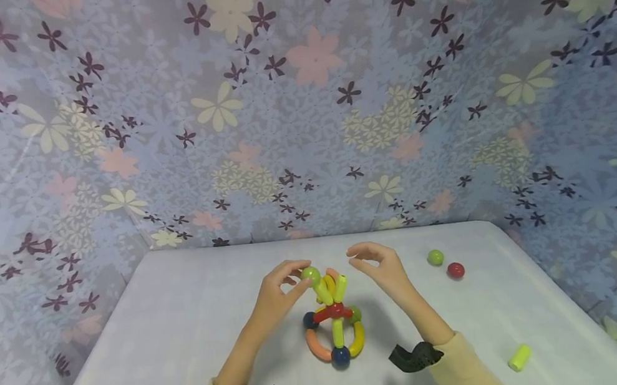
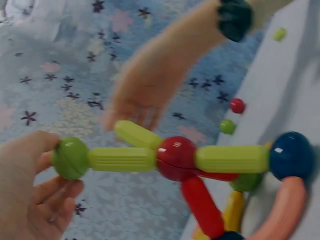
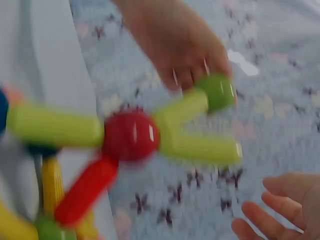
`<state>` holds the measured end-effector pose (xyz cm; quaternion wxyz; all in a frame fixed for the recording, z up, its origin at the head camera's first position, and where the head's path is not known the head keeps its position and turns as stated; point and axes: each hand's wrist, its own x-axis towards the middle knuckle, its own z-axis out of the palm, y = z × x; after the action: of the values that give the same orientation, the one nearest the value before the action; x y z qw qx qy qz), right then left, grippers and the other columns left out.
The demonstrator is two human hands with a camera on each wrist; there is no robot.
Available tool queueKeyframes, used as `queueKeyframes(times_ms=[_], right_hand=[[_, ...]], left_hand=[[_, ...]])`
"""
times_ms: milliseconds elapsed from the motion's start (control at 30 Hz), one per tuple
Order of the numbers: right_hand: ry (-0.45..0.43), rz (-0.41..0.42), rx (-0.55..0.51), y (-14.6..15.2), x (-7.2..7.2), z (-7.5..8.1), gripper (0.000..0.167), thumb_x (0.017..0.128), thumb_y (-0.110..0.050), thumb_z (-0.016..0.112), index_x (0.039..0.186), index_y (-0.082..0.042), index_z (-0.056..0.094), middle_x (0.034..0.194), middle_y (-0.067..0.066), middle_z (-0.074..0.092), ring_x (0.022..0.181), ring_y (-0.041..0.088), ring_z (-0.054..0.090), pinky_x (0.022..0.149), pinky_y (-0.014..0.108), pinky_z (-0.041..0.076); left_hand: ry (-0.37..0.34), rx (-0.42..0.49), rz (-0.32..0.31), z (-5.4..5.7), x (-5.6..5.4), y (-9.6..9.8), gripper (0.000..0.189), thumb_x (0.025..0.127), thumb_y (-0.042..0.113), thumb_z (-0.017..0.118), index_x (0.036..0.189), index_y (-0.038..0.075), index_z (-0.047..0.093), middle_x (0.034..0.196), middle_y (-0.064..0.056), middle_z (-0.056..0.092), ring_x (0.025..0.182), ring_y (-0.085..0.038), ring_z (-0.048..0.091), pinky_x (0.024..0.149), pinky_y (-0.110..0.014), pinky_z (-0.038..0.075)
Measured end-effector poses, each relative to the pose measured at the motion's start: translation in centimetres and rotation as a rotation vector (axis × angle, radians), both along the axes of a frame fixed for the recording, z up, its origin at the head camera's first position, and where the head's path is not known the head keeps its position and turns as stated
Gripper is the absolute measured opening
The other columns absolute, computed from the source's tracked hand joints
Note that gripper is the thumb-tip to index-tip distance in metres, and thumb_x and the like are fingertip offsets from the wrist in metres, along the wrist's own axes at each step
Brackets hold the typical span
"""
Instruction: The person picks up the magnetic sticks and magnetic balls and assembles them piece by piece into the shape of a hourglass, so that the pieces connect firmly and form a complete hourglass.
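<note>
My left hand (image 1: 275, 295) pinches a green ball (image 1: 310, 276) between thumb and fingers. That ball caps a yellow-green rod (image 2: 122, 159) rising from a red ball (image 1: 334, 309) in a colourful toy structure of balls and rods. A second yellow-green rod (image 1: 341, 286) slants up from the same red ball, its top end bare. Below, red rods and another yellow-green rod lead down to a ring of curved pieces joined by balls, including a blue ball (image 1: 340, 357) in front. My right hand (image 1: 382, 267) is apart from the structure on its right, fingers loosely bent and holding nothing.
On the white-covered table (image 1: 149, 341), a loose green ball (image 1: 436, 257) and a loose red ball (image 1: 455, 270) lie at the back right. A yellow-green rod (image 1: 520, 357) lies at the front right. Flower-patterned fabric (image 1: 301, 124) hangs behind the table.
</note>
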<state>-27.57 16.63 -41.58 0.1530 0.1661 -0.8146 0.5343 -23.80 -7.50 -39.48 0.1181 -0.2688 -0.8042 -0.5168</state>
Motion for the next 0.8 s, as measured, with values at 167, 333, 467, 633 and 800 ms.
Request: queueKeyframes(times_ms=[167, 333, 467, 633, 800], right_hand=[[-0.006, -0.226, -0.017, 4.5, -2.1, -1.1, 0.022, 0.09, -0.016, 0.065, 0.106, 0.0, 0.067, 0.107, 0.016, 0.069, 0.086, -0.004, 0.057, 0.087, 0.024, 0.046], [-0.02, -0.543, -0.065, 9.5, -3.9, -3.6, 0.02, 0.087, -0.01, 0.065, 0.105, 0.0, 0.068, 0.106, 0.02, 0.068, 0.081, -0.007, 0.052, 0.076, 0.014, 0.041], [-0.025, -0.731, -0.136, 12.0, -4.2, -5.8, 0.025, 0.083, -0.001, 0.061, 0.107, 0.004, 0.066, 0.11, 0.024, 0.066, 0.095, 0.02, 0.056, 0.081, 0.03, 0.039], [-0.034, -0.905, -0.132, 13.1, -4.1, -7.6, 0.032, 0.08, 0.0, 0.06, 0.111, 0.006, 0.063, 0.116, 0.029, 0.058, 0.112, 0.044, 0.047, 0.097, 0.052, 0.031], [-0.077, -0.951, -0.083, 13.6, -4.0, -8.7, 0.035, 0.077, 0.002, 0.06, 0.111, 0.006, 0.064, 0.109, 0.032, 0.06, 0.107, 0.047, 0.05, 0.095, 0.055, 0.035]], left_hand=[[-0.024, -0.002, -0.036, 0.5, 0.0, -0.2, 0.03, 0.09, 0.009, 0.063, 0.118, 0.0, 0.062, 0.114, -0.016, 0.065, 0.099, -0.028, 0.063, 0.084, -0.03, 0.053], [-0.052, -0.003, -0.042, 0.4, -0.1, -0.1, 0.031, 0.09, 0.009, 0.062, 0.12, 0.001, 0.062, 0.116, -0.015, 0.064, 0.102, -0.028, 0.062, 0.086, -0.032, 0.053], [-0.078, -0.015, -0.029, 0.6, 0.2, -0.1, 0.031, 0.09, 0.01, 0.063, 0.12, 0.001, 0.061, 0.117, -0.014, 0.064, 0.102, -0.027, 0.062, 0.087, -0.033, 0.053], [-0.089, -0.029, -0.011, 0.7, 0.3, -0.1, 0.031, 0.09, 0.01, 0.063, 0.121, 0.002, 0.061, 0.116, -0.014, 0.064, 0.102, -0.027, 0.062, 0.089, -0.037, 0.052], [-0.08, -0.025, -0.012, 0.8, 0.4, -0.1, 0.031, 0.09, 0.01, 0.063, 0.12, 0.001, 0.062, 0.116, -0.015, 0.065, 0.103, -0.029, 0.062, 0.09, -0.046, 0.051]])
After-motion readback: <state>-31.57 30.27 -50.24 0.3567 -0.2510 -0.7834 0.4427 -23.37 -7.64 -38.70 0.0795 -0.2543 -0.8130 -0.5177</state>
